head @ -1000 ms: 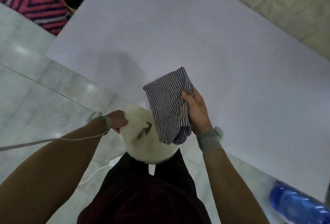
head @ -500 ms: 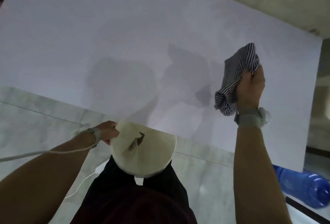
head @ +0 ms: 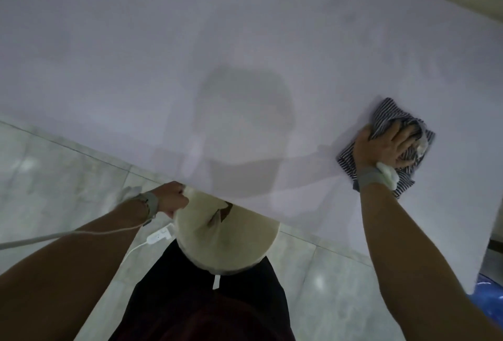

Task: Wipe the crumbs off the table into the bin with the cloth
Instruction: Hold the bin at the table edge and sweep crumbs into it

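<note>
A white table fills the upper part of the view. My right hand presses a bunched blue-and-white striped cloth flat on the table near its right end, fingers spread over it. My left hand grips the rim of a cream round bin held just under the table's near edge, in front of my body. The bin's far side is hidden under the tabletop. No crumbs are visible on the surface.
Pale marble floor tiles lie below the table's near edge. A white cable with an inline box runs from my left wrist. A blue plastic bottle shows at the lower right, past the table corner.
My right hand moved from over the bin out to the right and down, laying the cloth flat on the table. The bin has slid partly under the table edge.
</note>
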Motion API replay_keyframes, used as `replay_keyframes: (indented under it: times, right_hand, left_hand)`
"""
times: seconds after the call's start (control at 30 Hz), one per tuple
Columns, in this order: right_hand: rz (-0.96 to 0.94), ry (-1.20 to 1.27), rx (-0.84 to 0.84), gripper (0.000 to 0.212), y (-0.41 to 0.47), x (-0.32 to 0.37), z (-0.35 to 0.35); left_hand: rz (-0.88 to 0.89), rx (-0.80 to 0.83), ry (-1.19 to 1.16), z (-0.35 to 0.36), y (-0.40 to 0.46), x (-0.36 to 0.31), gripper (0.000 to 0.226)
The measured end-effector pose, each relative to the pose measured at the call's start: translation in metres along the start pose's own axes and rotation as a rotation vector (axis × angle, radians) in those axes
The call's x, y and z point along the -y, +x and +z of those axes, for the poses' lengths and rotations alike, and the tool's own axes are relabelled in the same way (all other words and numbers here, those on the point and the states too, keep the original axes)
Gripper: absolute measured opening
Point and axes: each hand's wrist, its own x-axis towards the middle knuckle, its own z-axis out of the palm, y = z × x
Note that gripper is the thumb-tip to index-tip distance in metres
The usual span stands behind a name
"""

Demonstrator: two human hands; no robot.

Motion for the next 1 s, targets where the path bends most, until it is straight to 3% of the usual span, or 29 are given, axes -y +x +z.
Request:
replay_keyframes:
  times: [0.13, 0.27, 0.43, 0.57, 0.83, 1.0]
  right_hand:
    - [-0.044, 0.039, -0.007, 0.074, 0.045, 0.034, -0.005]
    - [-0.173, -0.010, 0.024, 0.072, 0.071, 0.100, -0.002]
    - [-0.549, -0.133, 0.063, 0.071, 0.065, 0.185, 0.025]
    - [-0.885, -0.173, 0.127, 0.071, 0.010, 0.223, 0.052]
    - [-1.318, -0.273, 0.228, 0.067, -0.085, 0.196, 0.067]
    - [-1.441, -0.254, 0.312, 0.064, -0.152, 0.135, 0.071]
  left_hand:
    - [-0.011, -0.010, 0.064, -0.001, -0.002, -0.003, 0.007]
    - [-0.003, -0.027, 0.090, 0.000, -0.001, -0.001, 0.008]
    - [0.017, -0.047, 0.097, 0.001, -0.001, -0.001, 0.012]
    - [0.006, -0.069, 0.084, 0.002, 0.001, 0.002, 0.019]
    - [0.014, -0.057, 0.070, -0.002, 0.002, 0.004, 0.021]
    - [0.020, -0.007, 0.061, -0.005, 0.000, 0.006, 0.014]
